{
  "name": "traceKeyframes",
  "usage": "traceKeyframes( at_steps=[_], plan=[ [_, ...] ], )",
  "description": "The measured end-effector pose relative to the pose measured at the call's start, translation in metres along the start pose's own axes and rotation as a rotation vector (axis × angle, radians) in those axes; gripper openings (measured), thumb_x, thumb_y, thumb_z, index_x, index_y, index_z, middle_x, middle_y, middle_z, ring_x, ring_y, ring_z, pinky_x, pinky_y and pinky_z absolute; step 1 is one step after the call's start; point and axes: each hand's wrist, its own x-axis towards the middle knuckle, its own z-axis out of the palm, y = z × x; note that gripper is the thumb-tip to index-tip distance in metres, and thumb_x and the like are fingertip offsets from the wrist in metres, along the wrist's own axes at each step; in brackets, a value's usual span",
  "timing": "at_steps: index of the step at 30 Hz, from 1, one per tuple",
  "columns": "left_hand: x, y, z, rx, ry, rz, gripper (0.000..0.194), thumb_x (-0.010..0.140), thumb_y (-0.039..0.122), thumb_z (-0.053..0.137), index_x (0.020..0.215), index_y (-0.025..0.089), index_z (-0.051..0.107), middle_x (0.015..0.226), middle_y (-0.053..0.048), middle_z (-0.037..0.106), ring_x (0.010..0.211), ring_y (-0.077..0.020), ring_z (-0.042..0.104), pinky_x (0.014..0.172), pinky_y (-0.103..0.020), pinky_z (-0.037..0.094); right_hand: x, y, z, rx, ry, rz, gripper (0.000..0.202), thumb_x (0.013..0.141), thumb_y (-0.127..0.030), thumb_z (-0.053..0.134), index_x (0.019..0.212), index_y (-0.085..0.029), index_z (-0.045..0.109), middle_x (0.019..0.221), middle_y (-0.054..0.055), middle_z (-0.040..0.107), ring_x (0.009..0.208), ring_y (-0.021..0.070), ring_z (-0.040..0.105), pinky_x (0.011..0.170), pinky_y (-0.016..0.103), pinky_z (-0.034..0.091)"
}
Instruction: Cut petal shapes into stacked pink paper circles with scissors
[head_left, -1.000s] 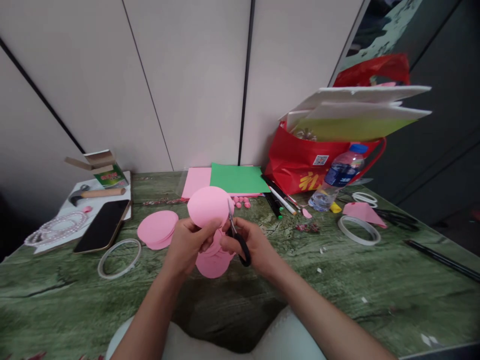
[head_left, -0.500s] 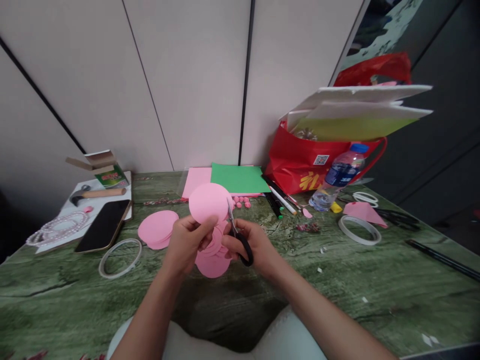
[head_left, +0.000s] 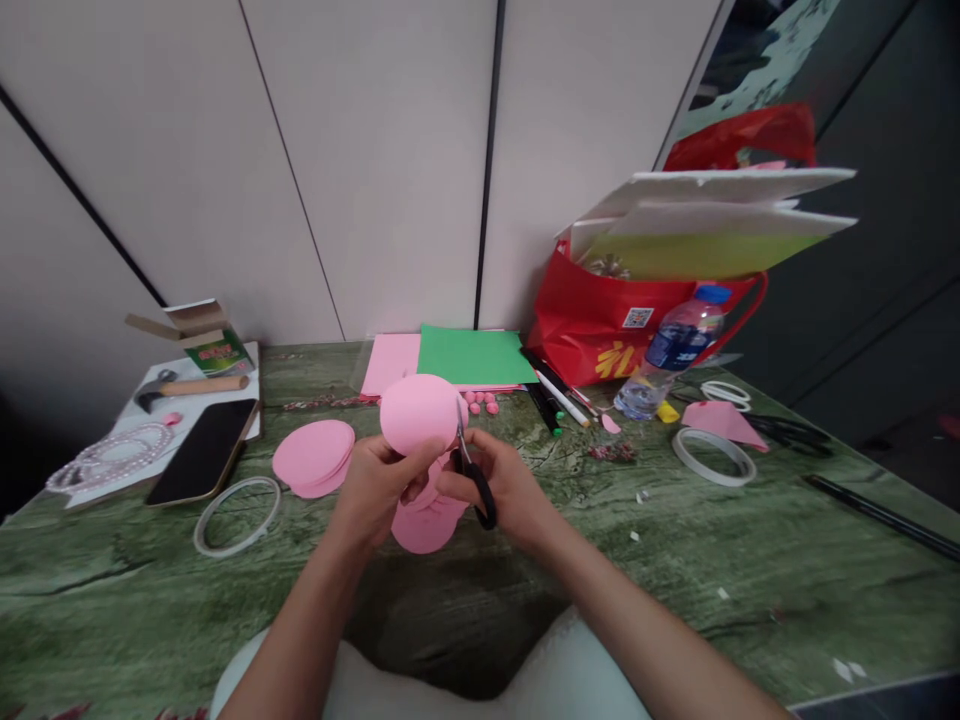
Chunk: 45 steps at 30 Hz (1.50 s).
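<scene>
Between its thumb and fingers, my left hand [head_left: 382, 485] pinches the lower edge of a pink paper circle [head_left: 418, 413], raised above the table. My right hand [head_left: 502, 485] is wrapped round the black-handled scissors [head_left: 484, 495], whose blades point up at the circle's right edge. Below both hands, more pink circles [head_left: 422, 528] lie overlapping on the table. Another stack of pink circles [head_left: 313, 455] rests to the left of my left hand. Just behind the scissors sit several small pink balls [head_left: 480, 403].
A green sheet [head_left: 472, 357] lies over pink paper at the back, beside pens [head_left: 562, 397]. A red bag [head_left: 585, 320] and a bottle [head_left: 671, 350] stand back right. Tape rolls [head_left: 714, 457] lie at right and left; a phone [head_left: 202, 450] and hammer [head_left: 195, 387] are left.
The held circle has come down slightly and looks more foreshortened. The scissors and my right hand have shifted slightly left. The whole view has moved a little.
</scene>
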Motion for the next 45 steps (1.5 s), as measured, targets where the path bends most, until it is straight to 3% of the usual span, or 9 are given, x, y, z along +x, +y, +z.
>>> traceKeyframes(
  at_steps=[10,25,45],
  plan=[
    [-0.003,0.002,-0.001,0.012,-0.034,0.021,0.026,0.063,0.029,0.068,0.05,0.012,0.054,0.035,0.007,0.039,0.034,-0.0026,0.03,0.035,-0.019,0.019,0.0,-0.001,0.0,-0.035,-0.011,0.006,0.045,0.049,-0.038,0.077,0.078,-0.017,0.049,0.059,-0.006,0.048,0.052,0.0066,0.04,0.051,0.022,0.033],
    [-0.003,0.007,-0.002,0.003,-0.012,0.059,0.029,0.062,0.028,0.068,0.047,0.014,0.048,0.036,0.006,0.04,0.035,-0.003,0.03,0.036,-0.02,0.019,-0.002,-0.002,-0.001,-0.069,-0.009,0.02,0.039,0.054,-0.039,0.074,0.076,-0.018,0.05,0.052,-0.006,0.051,0.046,0.0077,0.047,0.046,0.021,0.038],
    [-0.006,0.011,-0.002,-0.005,0.005,0.078,0.027,0.062,0.029,0.068,0.051,0.015,0.049,0.036,0.007,0.038,0.034,-0.0031,0.029,0.037,-0.02,0.017,-0.002,-0.001,0.0,-0.02,-0.023,0.057,0.034,0.056,-0.037,0.074,0.071,-0.018,0.051,0.041,-0.01,0.048,0.036,0.0052,0.043,0.047,0.023,0.042]
  ],
)
